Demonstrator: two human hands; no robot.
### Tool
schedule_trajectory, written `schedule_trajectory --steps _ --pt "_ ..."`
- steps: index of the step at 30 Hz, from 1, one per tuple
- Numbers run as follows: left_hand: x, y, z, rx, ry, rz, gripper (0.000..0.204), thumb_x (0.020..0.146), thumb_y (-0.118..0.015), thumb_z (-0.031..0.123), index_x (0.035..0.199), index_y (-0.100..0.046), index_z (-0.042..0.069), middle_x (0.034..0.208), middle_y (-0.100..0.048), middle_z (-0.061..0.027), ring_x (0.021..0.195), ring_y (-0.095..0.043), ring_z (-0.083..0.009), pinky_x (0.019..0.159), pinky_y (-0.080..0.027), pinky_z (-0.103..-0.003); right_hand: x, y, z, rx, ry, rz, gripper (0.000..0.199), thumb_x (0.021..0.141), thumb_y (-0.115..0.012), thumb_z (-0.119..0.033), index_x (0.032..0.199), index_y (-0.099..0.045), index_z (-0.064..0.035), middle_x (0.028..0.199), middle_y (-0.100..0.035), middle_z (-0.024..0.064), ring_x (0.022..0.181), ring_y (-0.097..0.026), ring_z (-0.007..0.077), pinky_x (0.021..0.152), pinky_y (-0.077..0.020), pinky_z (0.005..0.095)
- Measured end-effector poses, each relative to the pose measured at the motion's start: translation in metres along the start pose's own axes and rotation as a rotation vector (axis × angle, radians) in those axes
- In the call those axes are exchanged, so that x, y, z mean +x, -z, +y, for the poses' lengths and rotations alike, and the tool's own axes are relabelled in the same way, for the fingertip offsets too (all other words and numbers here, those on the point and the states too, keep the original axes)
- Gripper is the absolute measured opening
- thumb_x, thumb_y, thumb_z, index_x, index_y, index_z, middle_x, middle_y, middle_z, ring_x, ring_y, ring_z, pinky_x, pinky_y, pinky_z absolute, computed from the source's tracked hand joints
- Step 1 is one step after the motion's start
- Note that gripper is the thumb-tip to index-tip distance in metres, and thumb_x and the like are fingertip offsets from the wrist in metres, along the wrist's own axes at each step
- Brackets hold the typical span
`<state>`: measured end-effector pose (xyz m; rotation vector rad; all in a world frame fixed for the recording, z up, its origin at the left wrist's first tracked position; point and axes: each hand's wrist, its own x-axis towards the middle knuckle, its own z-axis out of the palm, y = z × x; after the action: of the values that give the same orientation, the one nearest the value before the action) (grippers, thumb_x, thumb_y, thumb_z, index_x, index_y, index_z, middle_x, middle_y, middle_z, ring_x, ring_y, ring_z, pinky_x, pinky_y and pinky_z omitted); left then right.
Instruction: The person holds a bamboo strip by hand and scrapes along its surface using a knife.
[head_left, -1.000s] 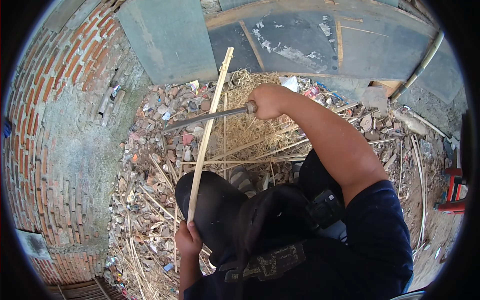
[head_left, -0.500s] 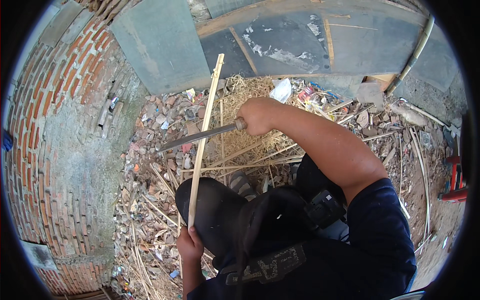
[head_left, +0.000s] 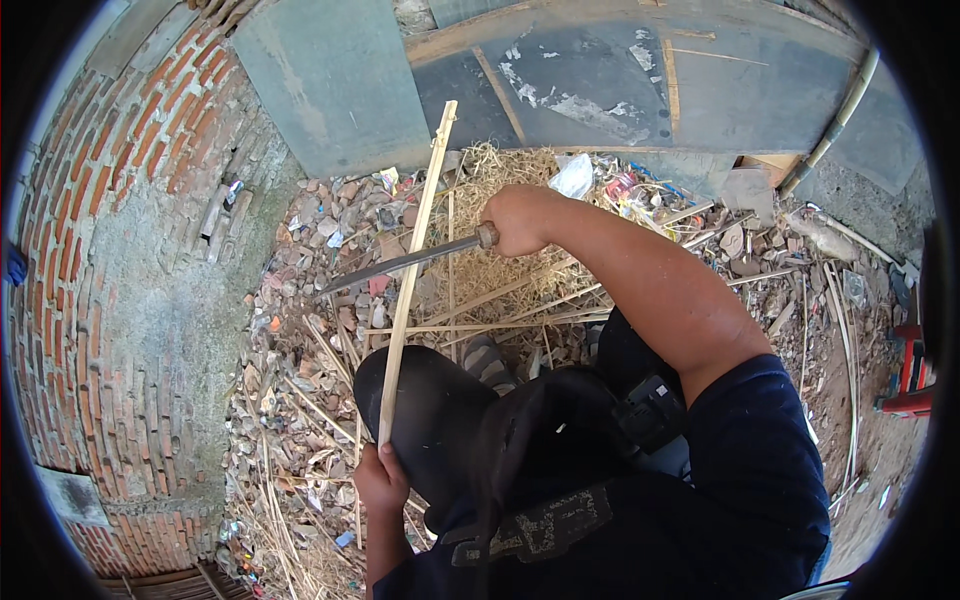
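Observation:
My left hand (head_left: 381, 481) is closed round the near end of a long pale strip that looks like split bamboo (head_left: 411, 285). The strip slants up and away across my dark-clad knee (head_left: 440, 395), and a small knot shows close to its far end. My right hand (head_left: 520, 220) grips the wooden handle of a long machete (head_left: 405, 262). The dark blade points left and crosses the strip around its middle. Whether the edge bites into the strip or only rests on it, I cannot tell.
Curly pale shavings (head_left: 490, 185) heap up beyond the blade. More strips (head_left: 500, 326) lie across the rubble (head_left: 300, 350) and litter. On the left rises a brick wall (head_left: 90, 300); grey panels (head_left: 560, 85) stand at the back. A red object (head_left: 910, 375) is at far right.
The right hand and machete have shifted slightly up in the picture, with the blade still across the strip. The whole view has turned a little. Both grips are the same.

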<state>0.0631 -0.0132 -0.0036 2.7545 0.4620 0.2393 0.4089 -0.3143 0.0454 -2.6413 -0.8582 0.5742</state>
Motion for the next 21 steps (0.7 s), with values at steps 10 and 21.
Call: schedule_trajectory --steps 10,21 --pt "0.001 -0.002 -0.005 0.03 -0.037 0.032 0.04 0.103 -0.045 0.031 0.078 -0.05 0.001 0.06 -0.054 -0.0242 0.058 -0.056 -0.0483 0.052 -0.04 -0.051 0.003 -0.003 0.013 0.029 0.007 0.067 0.023 0.071 -0.064 -0.016 0.09 -0.072 -0.0055 0.091 -0.071 0.0174 0.09 -0.068 0.0354 0.079 -0.0539 0.0472" --pt "0.0 -0.001 -0.005 0.039 -0.023 0.03 0.039 0.103 -0.045 0.031 0.078 -0.05 0.002 0.06 -0.054 -0.0243 0.058 -0.056 -0.0484 0.052 -0.039 -0.053 0.001 -0.002 0.012 0.043 0.019 0.077 0.024 0.072 -0.065 -0.016 0.092 -0.074 -0.0064 0.093 -0.072 0.0175 0.09 -0.069 0.0344 0.08 -0.0545 0.0465"
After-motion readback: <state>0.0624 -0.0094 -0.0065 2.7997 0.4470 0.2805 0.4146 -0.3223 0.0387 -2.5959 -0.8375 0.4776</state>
